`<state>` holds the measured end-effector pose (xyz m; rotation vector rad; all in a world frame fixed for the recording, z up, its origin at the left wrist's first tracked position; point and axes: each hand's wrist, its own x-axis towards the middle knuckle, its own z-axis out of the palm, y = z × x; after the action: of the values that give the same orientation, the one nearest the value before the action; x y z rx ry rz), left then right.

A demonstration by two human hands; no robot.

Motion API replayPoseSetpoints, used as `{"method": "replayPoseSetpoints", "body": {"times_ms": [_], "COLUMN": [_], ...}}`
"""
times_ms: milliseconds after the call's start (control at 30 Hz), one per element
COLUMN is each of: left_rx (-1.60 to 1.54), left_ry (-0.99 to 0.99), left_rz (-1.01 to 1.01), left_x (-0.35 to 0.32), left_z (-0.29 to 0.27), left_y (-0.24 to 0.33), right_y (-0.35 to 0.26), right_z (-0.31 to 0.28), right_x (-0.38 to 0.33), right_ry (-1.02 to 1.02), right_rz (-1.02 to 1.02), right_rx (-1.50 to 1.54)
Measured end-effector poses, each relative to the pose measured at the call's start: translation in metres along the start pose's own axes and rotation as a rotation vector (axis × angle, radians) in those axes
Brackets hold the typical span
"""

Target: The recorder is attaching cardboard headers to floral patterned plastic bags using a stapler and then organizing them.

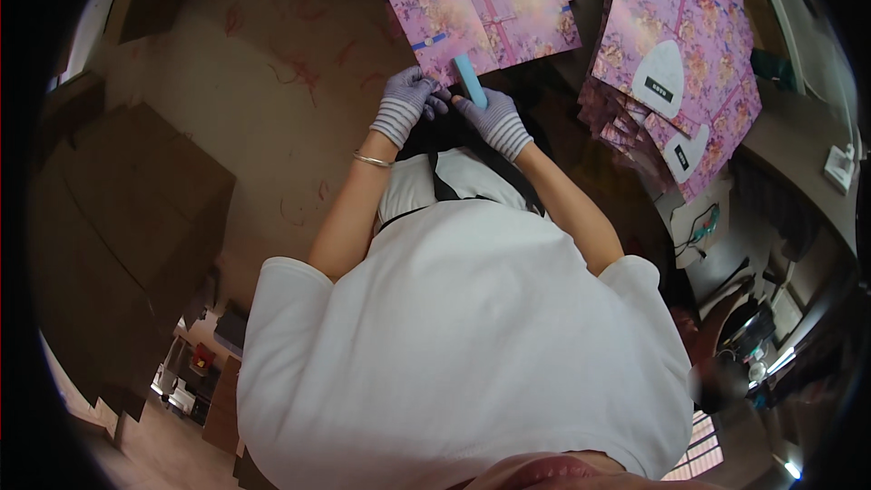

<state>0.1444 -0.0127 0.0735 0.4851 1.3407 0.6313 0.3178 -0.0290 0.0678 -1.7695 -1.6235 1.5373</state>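
Both my hands wear grey striped gloves. My left hand pinches the near edge of a flat pink floral cardboard sheet lying on the brown table. My right hand grips a light blue stick-shaped tool and presses its tip against the same edge of the sheet. A thin bracelet sits on my left wrist. My white shirt fills the lower middle of the view.
A fanned stack of more pink floral sheets with white cut-out shapes lies to the right. Brown cardboard boxes stand at the left. Cables and dark equipment crowd the lower right.
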Motion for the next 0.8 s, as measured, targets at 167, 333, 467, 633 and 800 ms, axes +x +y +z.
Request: {"method": "replayPoseSetpoints", "body": {"times_ms": [167, 333, 467, 633, 800], "left_rx": [0.069, 0.101, -0.286, -0.256, 0.405], "left_ry": [-0.008, 0.013, -0.147, -0.087, -0.037], "left_rz": [0.026, 0.027, 0.365, 0.324, 0.423], "left_x": [-0.003, -0.004, -0.007, 0.046, 0.058], "left_z": [-0.004, -0.037, 0.002, 0.012, -0.11], "left_y": [0.011, 0.002, 0.003, -0.052, -0.023], "right_y": [0.01, 0.046, 0.024, 0.006, 0.072], "right_z": [-0.013, -0.066, -0.057, -0.046, -0.081], "right_x": [0.006, 0.01, 0.003, -0.015, -0.043], "right_ry": [-0.219, 0.127, 0.144, -0.276, -0.192], "right_rz": [0.124, 0.215, 0.292, 0.04, 0.206], "right_rx": [0.363, 0.365, 0.491, 0.566, 0.097]}}
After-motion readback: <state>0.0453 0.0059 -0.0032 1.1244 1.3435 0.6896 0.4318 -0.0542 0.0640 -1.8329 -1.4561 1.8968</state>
